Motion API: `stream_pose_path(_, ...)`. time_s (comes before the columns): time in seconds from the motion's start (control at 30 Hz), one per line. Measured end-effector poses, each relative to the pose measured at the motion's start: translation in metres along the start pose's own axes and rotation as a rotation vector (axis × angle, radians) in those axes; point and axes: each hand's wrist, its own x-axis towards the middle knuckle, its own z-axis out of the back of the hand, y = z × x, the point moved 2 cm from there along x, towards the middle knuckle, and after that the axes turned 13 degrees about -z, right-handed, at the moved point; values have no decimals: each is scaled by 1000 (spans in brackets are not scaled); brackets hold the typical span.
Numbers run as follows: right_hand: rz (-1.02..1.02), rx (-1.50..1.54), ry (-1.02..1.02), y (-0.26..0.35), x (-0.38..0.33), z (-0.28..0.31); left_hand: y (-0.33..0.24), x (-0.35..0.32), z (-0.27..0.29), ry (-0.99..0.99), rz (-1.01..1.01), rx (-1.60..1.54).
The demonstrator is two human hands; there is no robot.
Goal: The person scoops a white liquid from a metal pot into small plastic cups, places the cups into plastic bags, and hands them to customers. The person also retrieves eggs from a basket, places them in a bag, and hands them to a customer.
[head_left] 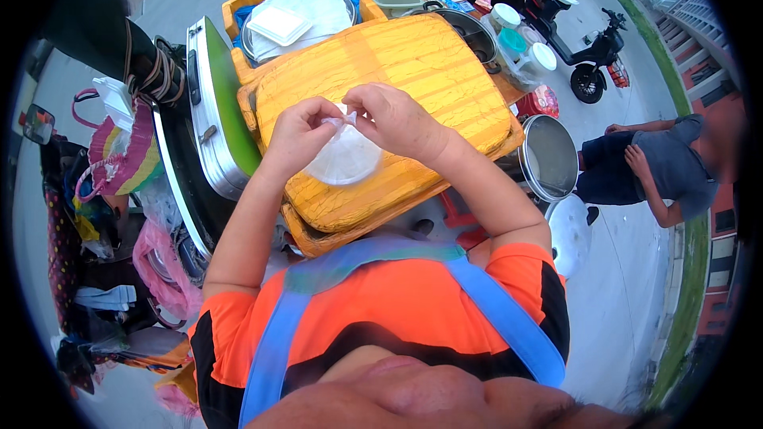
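Observation:
A thin whitish plastic bag (344, 160) rests on a yellow, tape-covered box lid (429, 95) in front of me. Something round and pale shows through its film; I cannot make out what it is. The bag's gathered neck is pinched between both my hands. My left hand (305, 133) grips one side of the neck with closed fingers. Just across from it, my right hand (397, 123) is closed on the other side, with its fingertips almost meeting the left ones. The fingers hide part of the twisted film.
Behind the lid stands a yellow crate (238, 9) with a cloth and a white foam box (280, 25). At right are lidded tubs (540, 59) and a large metal pot (550, 157). A green-sided case (226, 99) borders the left. A person (668, 159) stands at right.

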Motion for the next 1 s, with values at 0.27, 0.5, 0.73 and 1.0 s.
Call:
stream_pose_path(0.27,-170,-21,-42,-10,1,1,-1,3,3,-48,30,-232)
stream_pose_path(0.5,-688,866,91,-50,-5,-36,-9,12,4,32,-17,-133)
stream_pose_path(0.73,-686,1061,59,8,-8,-41,-26,30,11,95,85,8)
stream_pose_path(1.0,-805,997,347,14,-4,-28,-19,18,19,252,64,-192)
